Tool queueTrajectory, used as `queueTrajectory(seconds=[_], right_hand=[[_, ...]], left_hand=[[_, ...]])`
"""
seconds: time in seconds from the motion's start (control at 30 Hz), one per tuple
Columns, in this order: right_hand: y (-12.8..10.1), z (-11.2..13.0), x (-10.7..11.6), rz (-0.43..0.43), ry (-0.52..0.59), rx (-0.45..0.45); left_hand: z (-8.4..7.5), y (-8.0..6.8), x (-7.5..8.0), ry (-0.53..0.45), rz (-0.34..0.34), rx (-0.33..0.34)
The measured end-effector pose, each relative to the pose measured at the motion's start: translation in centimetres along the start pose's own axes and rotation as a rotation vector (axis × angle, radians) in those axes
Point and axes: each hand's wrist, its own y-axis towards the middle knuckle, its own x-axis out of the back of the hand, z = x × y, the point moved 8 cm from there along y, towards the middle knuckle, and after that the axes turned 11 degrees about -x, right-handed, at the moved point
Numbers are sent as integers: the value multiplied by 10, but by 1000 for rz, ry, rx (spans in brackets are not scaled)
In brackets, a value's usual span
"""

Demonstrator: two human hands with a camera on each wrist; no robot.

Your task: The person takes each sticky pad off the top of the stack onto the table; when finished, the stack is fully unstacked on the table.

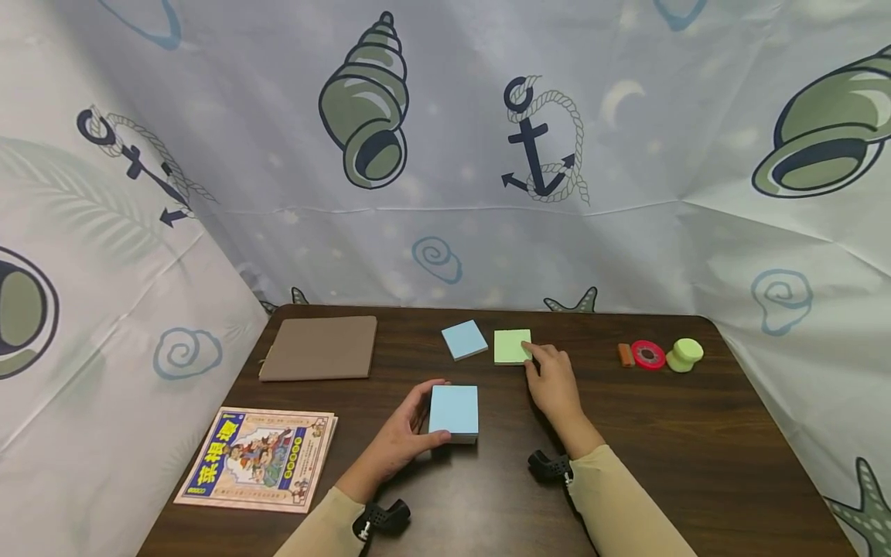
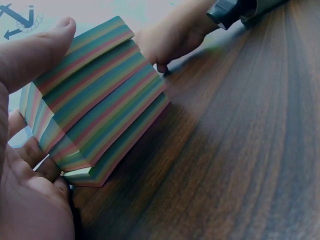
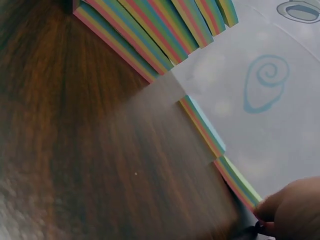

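Note:
My left hand (image 1: 401, 435) grips a tall stack of sticky note pads (image 1: 454, 410), blue on top, from its left side. In the left wrist view the stack (image 2: 100, 95) shows striped edges in several uneven layers, with the thumb along the upper side and fingers beneath. Farther off, my right hand (image 1: 555, 387) pinches the right edge of a green-topped sticky note pad (image 1: 510, 346). The right wrist view shows fingertips at the end of this thin striped pad (image 3: 237, 184). Just left of it, a blue-topped pad (image 1: 464, 340) lies turned at an angle on the table.
A brown notebook (image 1: 320, 348) lies at the table's back left, and an illustrated booklet (image 1: 257, 460) nearer the front left. At the right sit a small brown block (image 1: 626, 355), a red round item (image 1: 648, 354) and a light green knob-shaped object (image 1: 685, 354). Patterned cloth (image 1: 452, 155) hangs behind the table.

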Motion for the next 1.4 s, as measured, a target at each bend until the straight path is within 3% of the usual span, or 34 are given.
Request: queueTrajectory(seconds=[0.3,0.6,0.93,1.17,1.4], right_hand=[[-3,1,-10,111,-109,20],[-3,3,-11,128,-102,18],[-3,8,-1,157,-38,-48],[-6,34,18,127,-30,26],[-20,71,41,168,23,92]], left_hand=[[0,0,-1,9,1,3],[1,0,1,4,-1,-8],[0,0,0,3,1,4],[1,0,0,8,2,6],[1,1,0,-4,-2,-27]])
